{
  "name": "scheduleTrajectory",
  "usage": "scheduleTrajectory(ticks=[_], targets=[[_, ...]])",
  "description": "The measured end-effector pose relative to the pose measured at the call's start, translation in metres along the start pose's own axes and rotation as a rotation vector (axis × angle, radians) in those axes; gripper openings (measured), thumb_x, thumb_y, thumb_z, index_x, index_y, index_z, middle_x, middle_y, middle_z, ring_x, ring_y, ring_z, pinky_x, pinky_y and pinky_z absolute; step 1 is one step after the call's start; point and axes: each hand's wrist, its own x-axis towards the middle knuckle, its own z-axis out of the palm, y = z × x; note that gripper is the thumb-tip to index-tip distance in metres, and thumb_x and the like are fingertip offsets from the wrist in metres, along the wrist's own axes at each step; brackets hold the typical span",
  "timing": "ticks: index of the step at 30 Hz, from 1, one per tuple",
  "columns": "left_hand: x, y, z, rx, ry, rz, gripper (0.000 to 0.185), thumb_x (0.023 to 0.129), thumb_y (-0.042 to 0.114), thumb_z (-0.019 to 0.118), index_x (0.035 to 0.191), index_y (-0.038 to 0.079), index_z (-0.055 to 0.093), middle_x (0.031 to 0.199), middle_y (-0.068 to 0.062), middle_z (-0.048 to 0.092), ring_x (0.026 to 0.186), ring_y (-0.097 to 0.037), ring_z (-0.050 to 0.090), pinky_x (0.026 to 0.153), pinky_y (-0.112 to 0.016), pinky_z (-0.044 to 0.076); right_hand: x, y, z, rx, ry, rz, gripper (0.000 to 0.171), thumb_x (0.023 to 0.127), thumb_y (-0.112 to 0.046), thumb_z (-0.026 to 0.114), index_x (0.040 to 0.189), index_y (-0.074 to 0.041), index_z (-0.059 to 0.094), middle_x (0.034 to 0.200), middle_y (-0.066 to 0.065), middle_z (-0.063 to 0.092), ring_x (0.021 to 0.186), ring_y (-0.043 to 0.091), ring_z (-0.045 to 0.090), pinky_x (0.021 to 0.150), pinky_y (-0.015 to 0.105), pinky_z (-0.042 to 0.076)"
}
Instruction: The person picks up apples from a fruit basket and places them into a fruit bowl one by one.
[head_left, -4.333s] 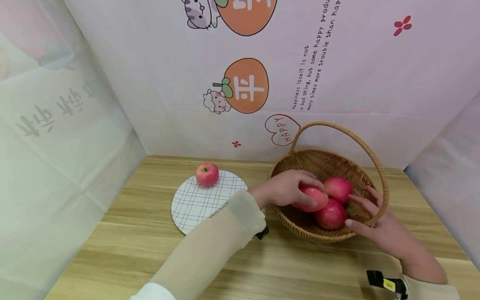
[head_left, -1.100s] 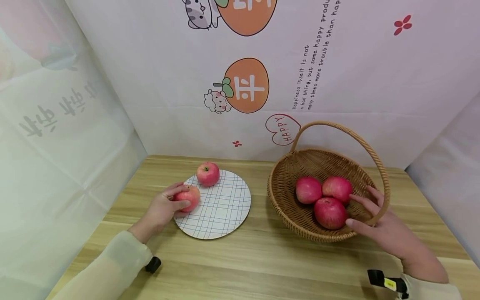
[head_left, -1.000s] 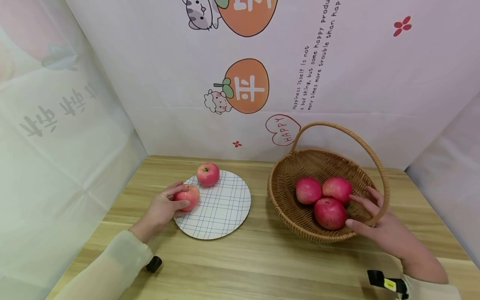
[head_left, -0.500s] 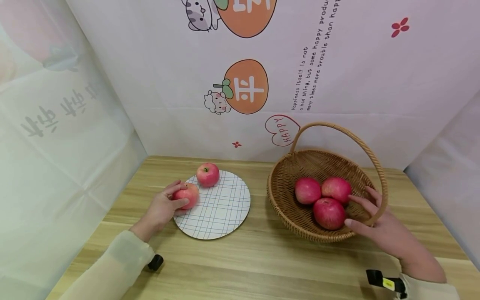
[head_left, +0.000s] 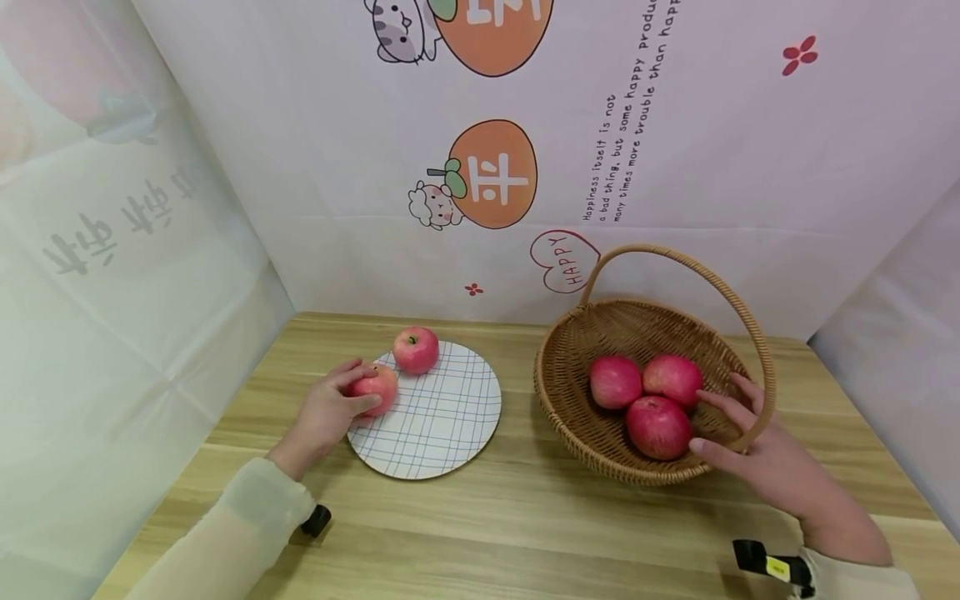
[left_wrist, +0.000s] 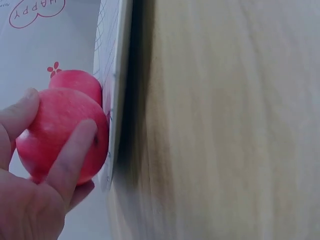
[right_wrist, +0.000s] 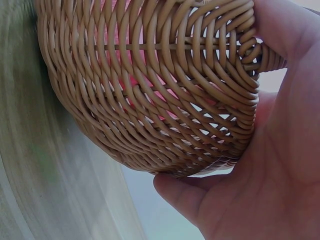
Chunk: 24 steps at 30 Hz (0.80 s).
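Your left hand [head_left: 324, 414] is gripping a red apple [head_left: 372, 388], thumb and fingers curled round it, at the nine o'clock edge of the round plate [head_left: 442, 425]. The apple is looking pinkish red with a paler, yellowish blush, its skin smooth and slightly matte; the left wrist view is showing its base meeting the plate's thin rim. A second apple [head_left: 416, 348] is sitting at the plate's eleven o'clock, stem up. The plate is flat, white, crossed by a dark grid. Your right hand [head_left: 757, 454] is clasping the four o'clock wall of the wicker basket [head_left: 577, 350], a round woven bowl with an arched handle, holding three deeper-red apples [head_left: 651, 400]. Everything is resting on a pale wood-grain table [head_left: 525, 525].
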Motion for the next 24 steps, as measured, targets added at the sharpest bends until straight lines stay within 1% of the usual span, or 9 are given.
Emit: scheduleTrajectory(ticks=[3, 4, 7, 11, 17, 24], targets=[[0.0002, 0.0013, 0.0009, 0.03, 0.027, 0.008, 0.055, 0.087, 0.002, 0.077, 0.138, 0.006, 0.059, 0.163, -0.004, 0.022, 0.141, -0.038, 0.03, 0.081, -0.041, 0.056, 0.0001, 0.0007, 0.0003, 0.004, 0.002, -0.003, 0.073, 0.095, -0.033, 0.069, 0.153, -0.003, 0.036, 0.16, 0.026, -0.01, 0.132, 0.068, 0.012, 0.086, 0.081, 0.027], [0.0003, 0.0015, 0.001, 0.024, 0.031, 0.009, 0.054, 0.087, 0.002, 0.076, 0.139, 0.005, 0.059, 0.163, -0.005, 0.021, 0.141, -0.039, 0.029, 0.082, -0.042, 0.056, 0.0002, 0.0007, 0.0002, 0.003, 0.003, -0.004, 0.073, 0.095, -0.033, 0.069, 0.152, -0.003, 0.036, 0.16, 0.026, -0.01, 0.132, 0.068, 0.012, 0.086, 0.081, 0.027], [0.0014, 0.0007, 0.0005, -0.02, 0.043, 0.0, 0.049, 0.089, 0.002, 0.074, 0.137, 0.005, 0.06, 0.163, -0.005, 0.02, 0.141, -0.039, 0.029, 0.081, -0.042, 0.056, 0.0002, 0.0008, 0.0, -0.001, 0.003, -0.006, 0.072, 0.095, -0.033, 0.069, 0.152, -0.003, 0.036, 0.16, 0.026, -0.009, 0.132, 0.068, 0.012, 0.085, 0.081, 0.027], [0.0022, -0.0009, -0.0009, -0.077, 0.039, 0.004, 0.046, 0.091, 0.002, 0.072, 0.136, 0.003, 0.06, 0.162, -0.006, 0.021, 0.14, -0.04, 0.03, 0.08, -0.043, 0.056, 0.0, 0.0016, -0.0003, 0.001, 0.002, -0.005, 0.072, 0.095, -0.032, 0.068, 0.152, -0.002, 0.036, 0.159, 0.027, -0.01, 0.133, 0.067, 0.011, 0.085, 0.082, 0.027], [0.0031, -0.0038, -0.0011, -0.125, 0.029, 0.027, 0.044, 0.092, 0.0, 0.07, 0.135, -0.003, 0.058, 0.162, -0.008, 0.02, 0.14, -0.041, 0.029, 0.084, -0.045, 0.054, 0.0002, 0.003, 0.0005, -0.004, -0.001, -0.004, 0.072, 0.096, -0.032, 0.068, 0.152, -0.002, 0.036, 0.159, 0.027, -0.01, 0.132, 0.068, 0.012, 0.084, 0.082, 0.027], [0.0095, -0.0057, 0.0017, -0.062, 0.052, 0.022, 0.041, 0.092, 0.001, 0.071, 0.132, 0.002, 0.062, 0.162, -0.004, 0.023, 0.142, -0.038, 0.028, 0.083, -0.041, 0.055, 0.0001, 0.0012, 0.0004, 0.005, -0.001, -0.003, 0.072, 0.096, -0.032, 0.068, 0.152, -0.003, 0.036, 0.16, 0.026, -0.01, 0.132, 0.068, 0.011, 0.085, 0.082, 0.026]])
